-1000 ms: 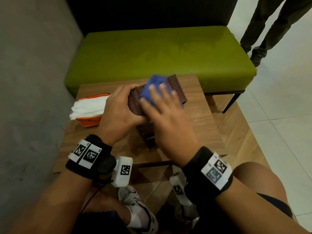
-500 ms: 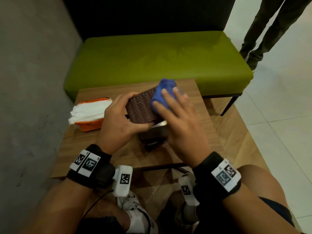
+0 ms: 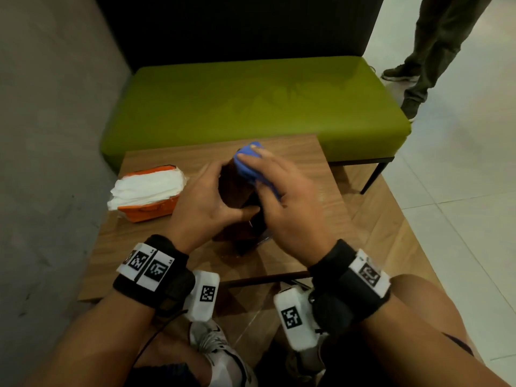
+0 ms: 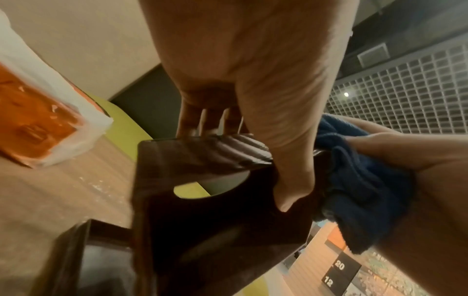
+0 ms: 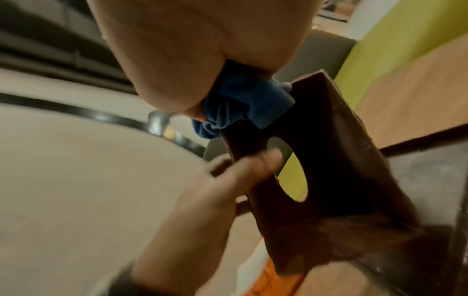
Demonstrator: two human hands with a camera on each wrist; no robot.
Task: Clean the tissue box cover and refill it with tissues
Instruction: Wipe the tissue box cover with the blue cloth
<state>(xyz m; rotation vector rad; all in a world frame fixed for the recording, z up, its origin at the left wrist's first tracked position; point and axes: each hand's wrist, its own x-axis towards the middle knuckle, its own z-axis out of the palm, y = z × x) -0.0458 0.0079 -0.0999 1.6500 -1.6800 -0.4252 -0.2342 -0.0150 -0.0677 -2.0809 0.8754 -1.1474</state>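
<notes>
A dark brown tissue box cover (image 3: 236,191) with a ribbed woven side is held up on edge above the table. My left hand (image 3: 215,194) grips it, thumb (image 4: 286,176) on the near face and fingers (image 4: 210,120) behind. Its oval opening (image 4: 210,187) shows in both wrist views, as does the cover (image 5: 329,160). My right hand (image 3: 268,174) holds a bunched blue cloth (image 3: 247,163) against the cover's upper right side; the cloth (image 5: 240,104) sits under my palm. An orange pack of white tissues (image 3: 148,191) lies on the table to the left.
A small wooden table (image 3: 307,163) carries everything. A dark box base (image 4: 88,250) lies on it below the cover. A green bench (image 3: 251,107) stands beyond, a grey wall on the left. A person's legs (image 3: 435,51) stand at the far right on a tiled floor.
The cover has turned from woven face up to standing on edge between my hands. My right hand with the cloth has slid along it to the far upper end.
</notes>
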